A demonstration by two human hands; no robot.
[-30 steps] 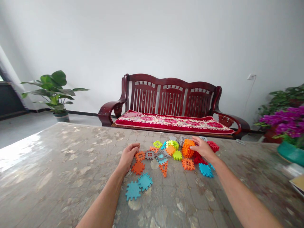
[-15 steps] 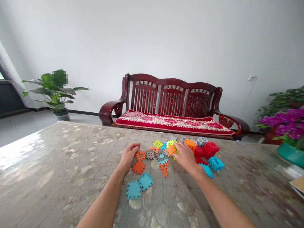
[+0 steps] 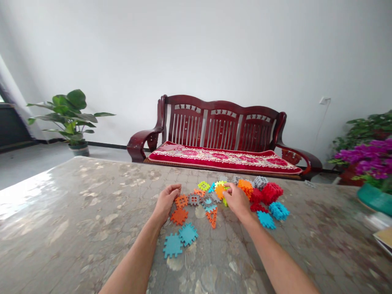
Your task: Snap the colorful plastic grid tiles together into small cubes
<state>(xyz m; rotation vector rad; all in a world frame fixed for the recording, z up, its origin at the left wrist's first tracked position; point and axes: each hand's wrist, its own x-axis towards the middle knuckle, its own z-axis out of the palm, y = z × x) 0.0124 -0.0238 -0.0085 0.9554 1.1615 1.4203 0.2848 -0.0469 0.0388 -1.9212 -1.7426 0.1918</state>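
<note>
My left hand (image 3: 167, 201) rests on the table at the left side of the pieces, fingers loosely curved and apart. It is beside an orange window tile (image 3: 181, 201) and a plain orange toothed square (image 3: 179, 216). My right hand (image 3: 238, 201) is over the middle of the pile, thumb and index finger on the right edge of an orange tile (image 3: 219, 191). Yellow-green pieces (image 3: 221, 184) lie behind and under that tile. Between my hands lie a grey window tile (image 3: 194, 199), a grey and blue piece (image 3: 208, 201) and an orange triangle (image 3: 212, 218).
Two teal squares (image 3: 173, 245) lie nearer me. Right of my right hand are orange tiles (image 3: 245, 188), red pieces (image 3: 272, 192), blue pieces (image 3: 279, 210) and a grey stack (image 3: 260, 182). A flowerpot (image 3: 375, 200) stands at the table's right; a wooden bench (image 3: 220, 126) is behind.
My right hand has drawn slightly back, its thumb and index finger now closing at the orange tile, which has shifted a little. My left hand has stayed in place.
</note>
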